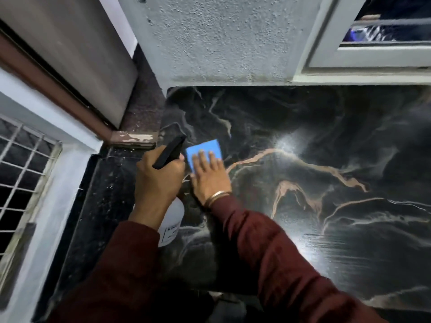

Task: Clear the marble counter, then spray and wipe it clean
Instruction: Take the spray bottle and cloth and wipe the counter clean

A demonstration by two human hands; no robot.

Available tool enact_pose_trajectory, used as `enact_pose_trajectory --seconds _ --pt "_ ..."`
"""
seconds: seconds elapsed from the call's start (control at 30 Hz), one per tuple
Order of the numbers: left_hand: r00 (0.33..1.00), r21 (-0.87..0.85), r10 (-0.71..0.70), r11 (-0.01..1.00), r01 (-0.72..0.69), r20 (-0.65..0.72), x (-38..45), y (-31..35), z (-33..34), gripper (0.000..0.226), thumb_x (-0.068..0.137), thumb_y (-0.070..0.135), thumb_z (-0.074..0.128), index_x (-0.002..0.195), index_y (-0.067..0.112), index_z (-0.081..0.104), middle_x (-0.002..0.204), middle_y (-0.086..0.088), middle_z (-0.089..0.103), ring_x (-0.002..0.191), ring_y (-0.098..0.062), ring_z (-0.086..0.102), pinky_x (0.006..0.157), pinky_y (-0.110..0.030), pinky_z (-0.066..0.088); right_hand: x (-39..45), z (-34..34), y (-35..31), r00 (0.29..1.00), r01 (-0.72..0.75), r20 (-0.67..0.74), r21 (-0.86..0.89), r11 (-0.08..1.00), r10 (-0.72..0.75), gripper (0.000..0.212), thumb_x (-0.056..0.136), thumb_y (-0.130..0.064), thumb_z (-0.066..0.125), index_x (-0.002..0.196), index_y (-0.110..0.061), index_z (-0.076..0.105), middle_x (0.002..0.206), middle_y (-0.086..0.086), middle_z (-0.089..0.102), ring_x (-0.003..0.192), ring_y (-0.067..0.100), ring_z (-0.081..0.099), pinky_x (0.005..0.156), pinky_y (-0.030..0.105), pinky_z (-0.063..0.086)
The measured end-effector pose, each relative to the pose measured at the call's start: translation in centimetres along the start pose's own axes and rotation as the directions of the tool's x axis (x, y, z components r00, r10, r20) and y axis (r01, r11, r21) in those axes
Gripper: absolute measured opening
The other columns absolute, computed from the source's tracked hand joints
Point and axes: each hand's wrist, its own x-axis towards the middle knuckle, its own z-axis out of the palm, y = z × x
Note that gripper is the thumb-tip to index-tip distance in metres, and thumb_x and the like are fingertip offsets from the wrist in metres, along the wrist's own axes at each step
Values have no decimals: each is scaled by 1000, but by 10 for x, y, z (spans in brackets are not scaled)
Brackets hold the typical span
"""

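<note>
The left hand wraps around the neck of the spray bottle, so the neck is hidden. The wrist covers part of the bottle's label, and the letters left are too blurry to read. The right hand lies flat on the blue cloth and hides its near part. The marble counter runs off the right edge and the bottom. Both sleeves are cut off at the bottom. The window up in the corner is cut off, and the things behind its glass are too blurry to tell.
</note>
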Motion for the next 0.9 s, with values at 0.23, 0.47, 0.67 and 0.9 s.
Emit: enact_pose_trajectory --seconds 0.23,0.47,0.67,0.9 --pt "1000 -30 2 1000 -2 6 10 -5 -9 13 70 31 61 71 29 74 61 -8 65 66 -37 67 61 -49 55 -74 30 -37 824 554 169 -41 831 -541 53 95 -39 41 144 -19 40 150 3 40 143 29 25 119 45 15" --pt "993 -55 51 997 -45 109 1 6 25 22 73 29 59 76 8 66 71 -31 62 74 -42 69 58 -42 46 -61 -23 158 951 -285 -143 -51 957 275 66 91 -40 12 149 -14 29 155 7 29 142 32 28 114 46 21" --pt "988 7 60 998 -61 140 -22 30 50 19 75 26 62 78 9 69 80 -27 70 76 -44 69 67 -58 60 -100 -25 201 760 -626 -195 35 779 620 63 90 -31 22 142 1 38 148 23 36 133 47 35 110 54 29" --pt "971 48 109 991 -122 213 -55 61 108 10 82 19 66 74 14 69 68 -14 67 74 -43 68 72 -55 59 -119 12 78 996 92 4 -22 996 -91 65 86 -38 32 148 -17 29 154 4 32 143 29 26 116 44 23"
